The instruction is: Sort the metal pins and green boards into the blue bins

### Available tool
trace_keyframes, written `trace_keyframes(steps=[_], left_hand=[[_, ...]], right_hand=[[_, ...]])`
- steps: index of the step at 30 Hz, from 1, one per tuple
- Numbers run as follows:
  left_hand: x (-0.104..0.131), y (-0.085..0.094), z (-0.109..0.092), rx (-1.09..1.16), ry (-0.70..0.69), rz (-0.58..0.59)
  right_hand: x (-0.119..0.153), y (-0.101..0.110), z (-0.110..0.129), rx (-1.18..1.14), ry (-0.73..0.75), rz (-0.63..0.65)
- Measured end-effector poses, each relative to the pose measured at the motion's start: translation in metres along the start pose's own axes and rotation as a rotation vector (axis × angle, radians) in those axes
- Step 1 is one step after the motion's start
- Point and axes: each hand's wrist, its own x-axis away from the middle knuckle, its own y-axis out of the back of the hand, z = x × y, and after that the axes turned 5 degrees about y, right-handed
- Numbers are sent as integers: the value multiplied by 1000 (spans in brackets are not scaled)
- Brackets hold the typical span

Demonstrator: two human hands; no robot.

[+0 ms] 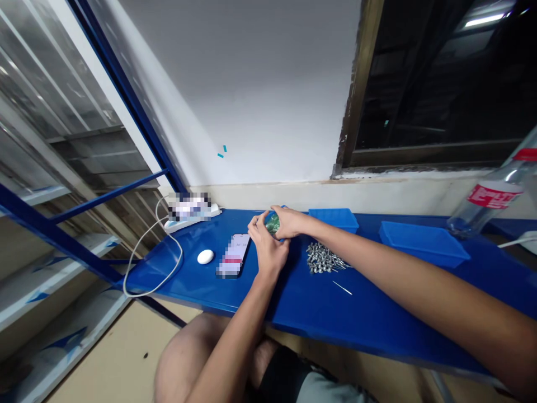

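Observation:
My left hand (268, 249) and my right hand (290, 222) meet over the back part of the blue table (302, 313). Their fingers curl around a green, shiny, partly see-through object (273, 224), gripping it from both sides. Its kind is unclear, as the fingers cover much of it. A bit of blue shows just behind the fingers. Under my right forearm lies a pile of silver screws or rivets (321, 259) with long thin shanks. One thin metal pin (342, 287) rests apart, nearer the table's front edge.
A phone (235, 254) and a white oval case (205, 257) lie to the left. Behind them are a power strip (193, 218) and a looping white cable (181, 263). Blue trays (342, 218) (423, 242) stand along the back, with a plastic bottle (482, 201) at right.

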Motion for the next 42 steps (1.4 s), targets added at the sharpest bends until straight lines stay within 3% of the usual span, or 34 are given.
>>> trace_keyframes(steps=[14, 26, 42], left_hand=[[-2, 1, 2, 2, -15, -14], [-2, -1, 3, -7, -7, -7], [-5, 3, 3, -19, -102, -1]], right_hand=[[-9, -7, 11, 159, -33, -33], [-18, -4, -2, 177, -36, -74], [2, 4, -9, 144, -24, -203]])
